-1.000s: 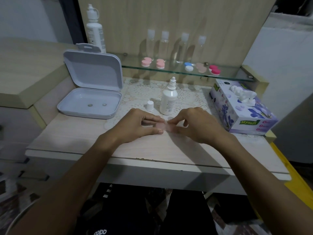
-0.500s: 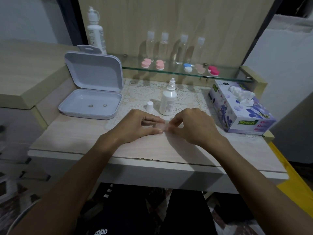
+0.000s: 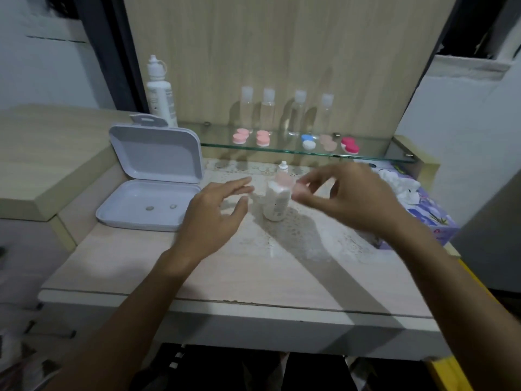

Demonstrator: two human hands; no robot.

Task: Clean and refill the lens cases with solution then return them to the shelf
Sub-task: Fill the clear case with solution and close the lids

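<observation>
Head view, the only one you have: your right hand (image 3: 355, 198) is raised over the lace mat (image 3: 296, 232), fingers curled, thumb and forefinger pinching a pale pink lens case (image 3: 290, 186) at its right end. The case is motion-blurred; its long axis seems to run left to right, slightly tilted, and it sits in front of the neck of the small solution bottle (image 3: 276, 203), which stands upright and uncapped on the mat. Whether the case's caps are on, you cannot tell. The glass shelf (image 3: 375, 153) lies beyond and above the case, further from you, with a gap in the row between the blue-and-white case (image 3: 308, 141) and the other pairs not clearly readable; a tan case (image 3: 327, 142) and a red one (image 3: 350, 145) sit on its right part, two pink pairs (image 3: 252, 137) to the left. Your right hand is the nearer one to that shelf, and it already carries the case. Your left hand (image 3: 217, 213) hovers just left of the bottle, palm down, fingers straight and spread, gripping nothing and apparently touching nothing. A likely reading: the case is headed up and forward to the shelf, so keep it level and clear the bottle tip. White open box (image 3: 152, 190) to the far left, tissue box (image 3: 428, 218) behind your right wrist.
</observation>
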